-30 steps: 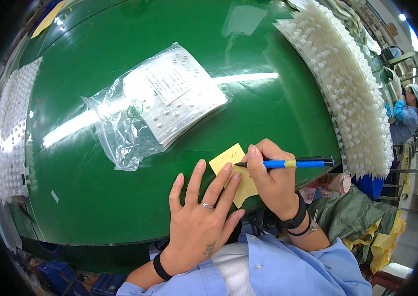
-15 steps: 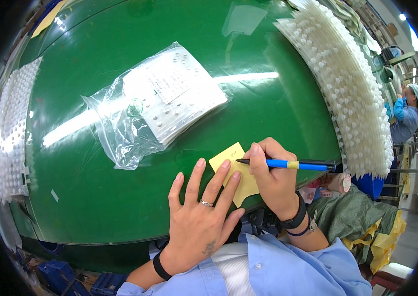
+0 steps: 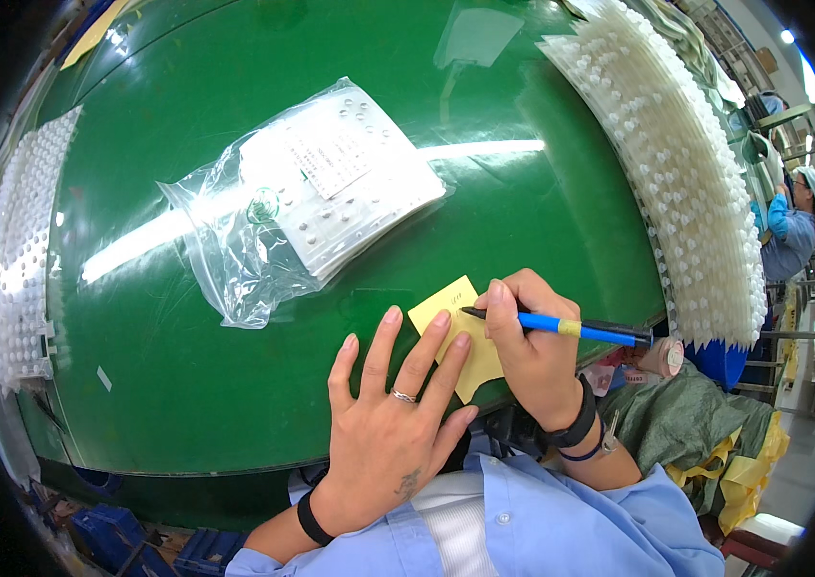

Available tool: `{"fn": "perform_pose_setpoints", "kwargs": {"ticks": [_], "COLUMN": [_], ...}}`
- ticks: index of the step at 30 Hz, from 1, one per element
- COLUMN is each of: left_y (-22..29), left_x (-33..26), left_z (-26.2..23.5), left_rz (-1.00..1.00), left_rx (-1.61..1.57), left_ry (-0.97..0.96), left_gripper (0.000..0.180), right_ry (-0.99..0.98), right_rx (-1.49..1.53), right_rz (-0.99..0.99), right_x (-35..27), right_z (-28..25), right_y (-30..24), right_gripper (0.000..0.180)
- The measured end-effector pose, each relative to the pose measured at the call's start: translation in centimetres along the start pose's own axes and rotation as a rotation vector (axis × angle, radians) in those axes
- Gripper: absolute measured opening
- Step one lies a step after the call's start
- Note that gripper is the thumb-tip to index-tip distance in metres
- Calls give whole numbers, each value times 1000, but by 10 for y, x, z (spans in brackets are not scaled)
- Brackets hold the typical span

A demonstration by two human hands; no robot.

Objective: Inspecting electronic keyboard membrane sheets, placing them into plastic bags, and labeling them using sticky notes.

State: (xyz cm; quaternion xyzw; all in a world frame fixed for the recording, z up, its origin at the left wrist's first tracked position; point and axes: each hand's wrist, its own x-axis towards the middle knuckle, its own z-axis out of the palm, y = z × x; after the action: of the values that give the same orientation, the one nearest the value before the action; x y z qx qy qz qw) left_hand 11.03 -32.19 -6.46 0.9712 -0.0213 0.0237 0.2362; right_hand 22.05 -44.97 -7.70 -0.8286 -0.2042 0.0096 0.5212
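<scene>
Two hands are seen at the near edge of the green counter (image 3: 234,385): the left hand (image 3: 393,433) is laid flat, fingers spread (a ring on one), pinning a yellow sticky note (image 3: 460,332), while a blue pen (image 3: 571,329) is gripped by the right hand (image 3: 532,351), tip on the note. A clear plastic bag (image 3: 301,202) lies nearby.

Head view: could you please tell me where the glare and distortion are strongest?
In the head view, a bright streak of glare crosses the green table and the clear plastic bag; fisheye distortion bows the table's edges near the rim; the yellow note and blue pen are sharp.
</scene>
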Motion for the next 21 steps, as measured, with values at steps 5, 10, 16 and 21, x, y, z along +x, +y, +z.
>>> {"fn": "perform_pose_setpoints", "kwargs": {"ticks": [5, 10, 16, 21], "left_y": [0, 0, 0, -1], "left_x": [0, 0, 0, 0], "left_z": [1, 1, 1, 1], "left_rz": [-4, 7, 10, 14], "left_rx": [3, -1, 0, 5], "left_ry": [-1, -11, -10, 2], "left_gripper": [54, 57, 58, 57], "right_ry": [14, -12, 22, 47], "right_rx": [-53, -51, -42, 30], "right_rz": [-64, -68, -30, 16], "right_x": [-2, -2, -2, -3], "right_z": [1, -1, -1, -1], "right_y": [2, 3, 0, -1], "right_gripper": [23, 24, 24, 23]}}
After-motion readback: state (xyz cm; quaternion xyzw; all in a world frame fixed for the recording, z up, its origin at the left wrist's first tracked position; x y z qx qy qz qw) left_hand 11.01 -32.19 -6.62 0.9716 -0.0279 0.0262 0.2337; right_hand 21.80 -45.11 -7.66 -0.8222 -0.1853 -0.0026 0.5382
